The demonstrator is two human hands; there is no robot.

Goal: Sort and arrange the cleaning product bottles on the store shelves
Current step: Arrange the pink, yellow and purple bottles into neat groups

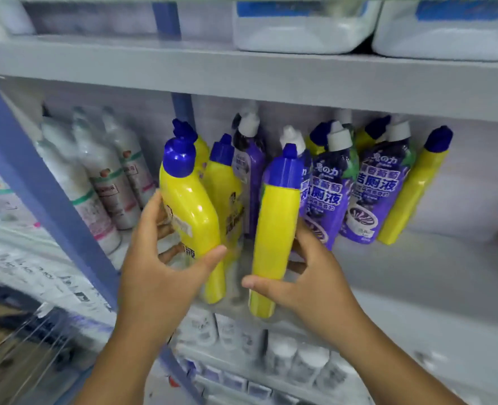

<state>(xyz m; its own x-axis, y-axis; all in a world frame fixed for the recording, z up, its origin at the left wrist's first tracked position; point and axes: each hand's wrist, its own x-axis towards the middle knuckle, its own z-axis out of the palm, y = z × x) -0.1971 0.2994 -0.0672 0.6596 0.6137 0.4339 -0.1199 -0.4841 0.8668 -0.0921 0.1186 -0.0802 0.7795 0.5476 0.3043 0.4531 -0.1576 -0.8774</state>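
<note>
Each hand clamped a yellow bottle, the left hand (157,276) on one (193,217), the right hand (309,276) on another (274,238), seemingly to group them apart from the purple bottles (379,185) beyond the right hand.

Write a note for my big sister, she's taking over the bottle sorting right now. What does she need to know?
Left hand grips a yellow bottle at the shelf front.
Right hand grips a second yellow bottle beside it.
Behind them: more yellow bottles, then purple bottles; one lone yellow bottle leans at the far right.
Done: colours partly grouped.
Left: set both held bottles down, and probably move the lone one to the yellows.
</note>
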